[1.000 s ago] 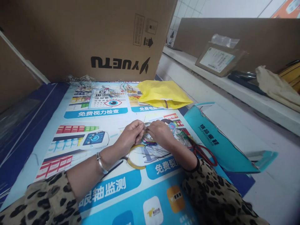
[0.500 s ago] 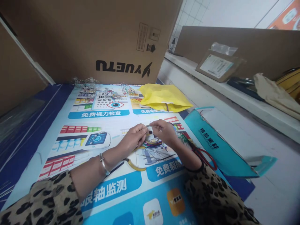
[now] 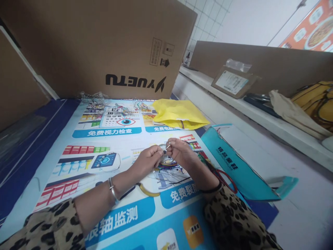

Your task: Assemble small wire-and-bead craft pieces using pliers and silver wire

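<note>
Lg. carton (image 3: 99, 45) behind printed sheet (image 3: 125, 151); teal box (image 3: 232, 163) nr. sheet's R edge; yellow bag (image 3: 179, 113) nr. carton. L hand (image 3: 148, 159): finger & thumb pinched, contents too sm. to tell. R hand (image 3: 182, 152): nr. coloured wires (image 3: 168, 166), pinching thin piece (image 3: 168, 146) just beside L hand.

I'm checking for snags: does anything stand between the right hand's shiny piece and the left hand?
Nothing visible does: only a narrow gap separates the shiny piece from the left hand; coloured wires lie below.
</note>
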Action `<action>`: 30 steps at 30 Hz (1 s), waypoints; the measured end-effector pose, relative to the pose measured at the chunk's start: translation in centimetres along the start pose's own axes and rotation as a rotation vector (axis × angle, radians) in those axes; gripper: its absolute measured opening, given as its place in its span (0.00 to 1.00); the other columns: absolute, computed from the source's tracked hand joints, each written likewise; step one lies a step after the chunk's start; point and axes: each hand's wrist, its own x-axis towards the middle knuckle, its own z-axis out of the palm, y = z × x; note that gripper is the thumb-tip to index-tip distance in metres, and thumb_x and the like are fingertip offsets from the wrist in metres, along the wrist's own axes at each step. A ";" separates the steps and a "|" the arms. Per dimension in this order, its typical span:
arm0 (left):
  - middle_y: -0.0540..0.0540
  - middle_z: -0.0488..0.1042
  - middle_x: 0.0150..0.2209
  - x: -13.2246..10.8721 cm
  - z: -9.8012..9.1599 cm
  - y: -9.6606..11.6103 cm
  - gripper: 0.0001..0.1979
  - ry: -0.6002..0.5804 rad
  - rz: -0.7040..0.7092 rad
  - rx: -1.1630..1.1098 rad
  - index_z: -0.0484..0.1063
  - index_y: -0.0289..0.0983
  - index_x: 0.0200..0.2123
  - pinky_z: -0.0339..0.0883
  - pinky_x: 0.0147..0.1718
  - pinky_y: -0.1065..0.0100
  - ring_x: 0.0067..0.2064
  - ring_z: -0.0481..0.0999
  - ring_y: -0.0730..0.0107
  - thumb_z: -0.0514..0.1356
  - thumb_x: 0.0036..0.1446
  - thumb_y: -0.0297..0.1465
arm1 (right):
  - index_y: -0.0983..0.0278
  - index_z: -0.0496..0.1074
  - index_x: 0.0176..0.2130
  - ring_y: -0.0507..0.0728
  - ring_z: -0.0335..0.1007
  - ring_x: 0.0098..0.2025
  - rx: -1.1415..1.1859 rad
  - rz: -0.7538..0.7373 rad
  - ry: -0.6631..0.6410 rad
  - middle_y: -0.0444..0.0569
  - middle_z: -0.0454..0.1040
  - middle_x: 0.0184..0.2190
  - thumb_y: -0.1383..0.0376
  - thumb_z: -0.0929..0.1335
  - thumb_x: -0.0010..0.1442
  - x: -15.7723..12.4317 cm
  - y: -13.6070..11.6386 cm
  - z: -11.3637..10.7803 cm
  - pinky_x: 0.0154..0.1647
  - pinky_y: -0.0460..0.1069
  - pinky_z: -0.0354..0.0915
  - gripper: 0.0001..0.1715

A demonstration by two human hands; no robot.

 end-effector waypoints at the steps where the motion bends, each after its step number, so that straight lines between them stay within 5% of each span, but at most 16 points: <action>1: 0.56 0.61 0.15 0.0 0.0 0.1 0.12 0.004 -0.005 0.004 0.61 0.37 0.25 0.50 0.18 0.75 0.16 0.55 0.79 0.50 0.58 0.37 | 0.65 0.71 0.32 0.47 0.62 0.27 -0.001 -0.001 -0.014 0.42 0.68 0.25 0.68 0.71 0.48 0.0 0.0 0.0 0.28 0.44 0.60 0.08; 30: 0.57 0.61 0.13 0.0 0.0 0.1 0.12 0.035 -0.051 -0.018 0.61 0.38 0.24 0.48 0.16 0.76 0.14 0.55 0.80 0.51 0.57 0.37 | 0.65 0.72 0.29 0.48 0.60 0.26 -0.112 -0.116 -0.075 0.43 0.66 0.22 0.69 0.70 0.47 0.0 0.0 -0.4 0.28 0.46 0.60 0.04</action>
